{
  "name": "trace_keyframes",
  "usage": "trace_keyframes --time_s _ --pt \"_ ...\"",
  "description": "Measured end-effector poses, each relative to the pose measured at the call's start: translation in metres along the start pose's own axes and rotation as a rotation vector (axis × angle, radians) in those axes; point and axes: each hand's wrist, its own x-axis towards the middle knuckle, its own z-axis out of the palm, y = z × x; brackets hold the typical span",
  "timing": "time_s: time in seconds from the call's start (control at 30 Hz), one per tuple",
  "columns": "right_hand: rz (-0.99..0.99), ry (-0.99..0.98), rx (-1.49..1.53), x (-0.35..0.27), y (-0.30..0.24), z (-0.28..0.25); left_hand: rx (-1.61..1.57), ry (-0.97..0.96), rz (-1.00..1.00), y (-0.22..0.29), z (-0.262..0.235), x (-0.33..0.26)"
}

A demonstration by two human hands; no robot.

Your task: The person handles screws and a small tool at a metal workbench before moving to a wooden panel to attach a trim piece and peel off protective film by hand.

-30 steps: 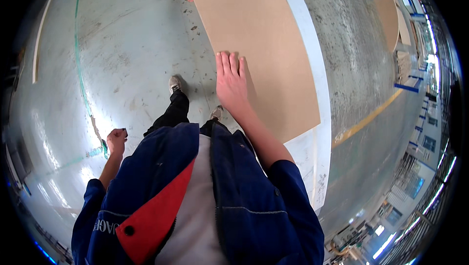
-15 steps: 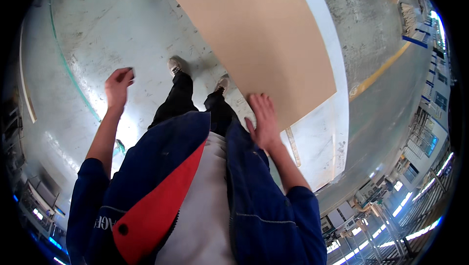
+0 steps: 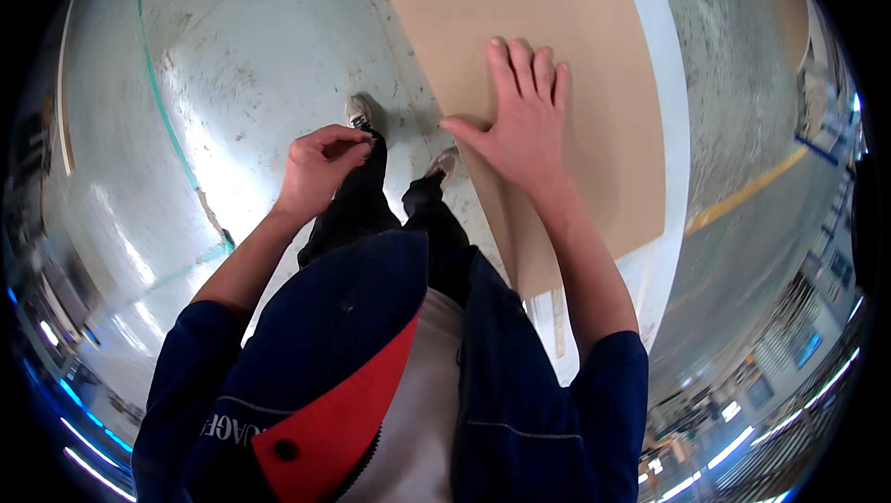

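Note:
My right hand [image 3: 527,139] lies on a large brown board [image 3: 613,122], palm down, its fingers spread and the thumb near the board's left edge. Under that board a white sheet or tabletop [image 3: 670,104] shows along the right side and the near end. Left of the board, above my legs, is my left hand [image 3: 320,169]. Its thumb and fingers are pinched together; a tiny dark bit may show at the tips, too small to name.
My shoes [image 3: 358,111] stand on a grey, scuffed floor [image 3: 260,39] just left of the board. A green line [image 3: 158,95] runs along the floor at left, a yellow line [image 3: 742,192] at right. Racks and machines [image 3: 807,341] line the far right.
My right hand has moved forward from the board's near left edge onto its top, fingers now spread. My left hand has come right, nearer the board, still pinched. The view has shifted slightly.

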Motion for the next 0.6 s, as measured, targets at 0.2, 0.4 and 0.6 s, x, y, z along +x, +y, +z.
trace_keyframes --time_s 0.2,0.4,0.6 --pt "-0.283 -0.078 -0.203 0.116 0.043 0.01 0.031 0.149 0.141 0.036 -0.011 0.067" --pt "-0.218 -0.061 -0.12 0.219 0.057 0.031 -0.255 0.383 0.265 0.054 -0.035 0.193" --pt "-0.247 -0.046 -0.178 0.263 0.083 0.028 -0.427 0.424 0.497 0.073 -0.037 0.262"
